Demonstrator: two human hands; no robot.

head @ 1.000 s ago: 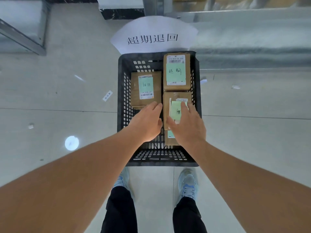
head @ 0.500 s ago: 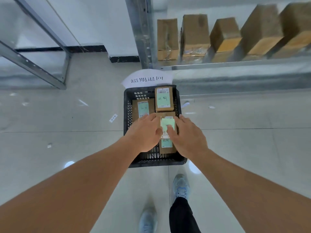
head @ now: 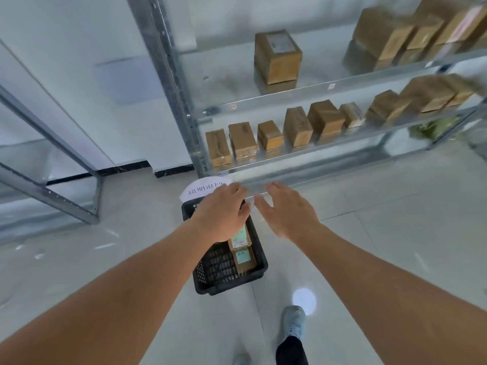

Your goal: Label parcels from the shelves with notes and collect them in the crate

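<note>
Both my hands, left (head: 224, 214) and right (head: 287, 212), hover empty with fingers loose over the black plastic crate (head: 229, 281) of green-noted cardboard parcels (head: 241, 248).

- A pale tiled floor (head: 92, 259) is stretching out beneath me, with thin dark joints crossing it.
- A round spot of light (head: 304, 299) is glaring off the floor just beside my shoe (head: 293, 322), which is pale and is standing under a dark trouser leg (head: 291, 351).
- A white wall (head: 79, 61) is rising to my left, with a black skirting strip (head: 123, 167) running along its foot.
- A second metal rack frame (head: 47, 154) is leaning across the left edge of my view.
- Small white scraps (head: 105, 245) are lying scattered on the floor to the left.
</note>
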